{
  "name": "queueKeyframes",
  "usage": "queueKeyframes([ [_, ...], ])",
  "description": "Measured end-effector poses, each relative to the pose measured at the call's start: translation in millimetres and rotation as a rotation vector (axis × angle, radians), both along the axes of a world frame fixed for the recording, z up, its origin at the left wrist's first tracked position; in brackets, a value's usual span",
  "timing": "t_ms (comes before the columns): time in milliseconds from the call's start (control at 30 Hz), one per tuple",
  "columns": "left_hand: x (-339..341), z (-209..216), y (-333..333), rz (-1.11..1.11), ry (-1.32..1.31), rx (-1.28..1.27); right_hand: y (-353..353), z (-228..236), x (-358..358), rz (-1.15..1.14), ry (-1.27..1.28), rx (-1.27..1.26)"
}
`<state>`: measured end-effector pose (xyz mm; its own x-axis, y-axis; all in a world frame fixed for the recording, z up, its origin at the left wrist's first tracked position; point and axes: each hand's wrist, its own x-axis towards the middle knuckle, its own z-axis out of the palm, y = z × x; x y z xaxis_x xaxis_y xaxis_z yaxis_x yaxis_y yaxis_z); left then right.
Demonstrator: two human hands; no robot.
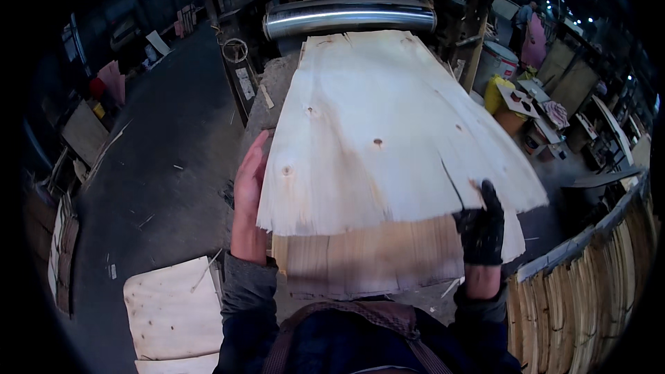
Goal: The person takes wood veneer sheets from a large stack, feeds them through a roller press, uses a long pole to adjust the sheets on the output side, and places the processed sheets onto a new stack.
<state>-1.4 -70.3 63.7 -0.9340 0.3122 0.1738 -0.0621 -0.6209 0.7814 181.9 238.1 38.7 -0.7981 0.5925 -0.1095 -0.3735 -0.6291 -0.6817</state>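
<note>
A large, pale wood veneer sheet point(388, 111) with knots and a dark split near its right front corner stretches ahead of me toward a shiny metal roller point(350, 17). Its near edge is ragged and lies above a browner stack of veneer point(374, 256). My left hand point(251, 180) is bare, its fingers stretched out along the sheet's left edge. At the right front corner, my right hand point(483, 228), in a black glove, grips the sheet's edge; part of its fingers is hidden.
A white veneer piece point(173, 305) lies on the floor at lower left. To the lower right stands a row of stacked veneer point(582, 291). Buckets, a drum point(497, 61) and boards crowd the right. A person point(526, 21) stands far back right. A handwheel point(234, 50) sits left of the roller.
</note>
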Motion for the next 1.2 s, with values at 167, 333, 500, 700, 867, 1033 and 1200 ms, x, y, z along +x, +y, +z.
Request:
queueKeyframes([
  [167, 1.6, -78.2, -12.5, 0.301, -0.078, -0.449, 31.9, -12.2, -117.1, -0.013, 0.098, 0.044],
  [333, 37.1, -161.9, -8.6, 0.406, 0.363, -1.419, 65.3, -94.5, -246.0, 0.092, -0.040, 0.054],
  [500, 54.0, -144.7, 3.9, 0.361, 0.182, -1.454, 99.3, -125.8, -361.4, 0.129, -0.082, -0.065],
  [700, 43.6, -165.1, -23.8, 0.268, -0.018, -1.160, 88.4, -93.1, -355.6, 0.532, -0.085, -0.030],
  [867, 32.4, -154.7, -37.3, 0.138, 0.053, -0.880, 40.8, -86.2, -202.5, 0.871, -0.143, 0.005],
  [1033, 40.7, -90.4, -22.1, 0.004, -0.061, -0.634, -1.6, -83.7, -20.7, 0.948, -0.264, 0.019],
  [1200, 36.1, -54.8, -15.2, -0.021, -0.041, -0.367, -11.9, -93.4, 97.5, 0.806, -0.518, -0.126],
])
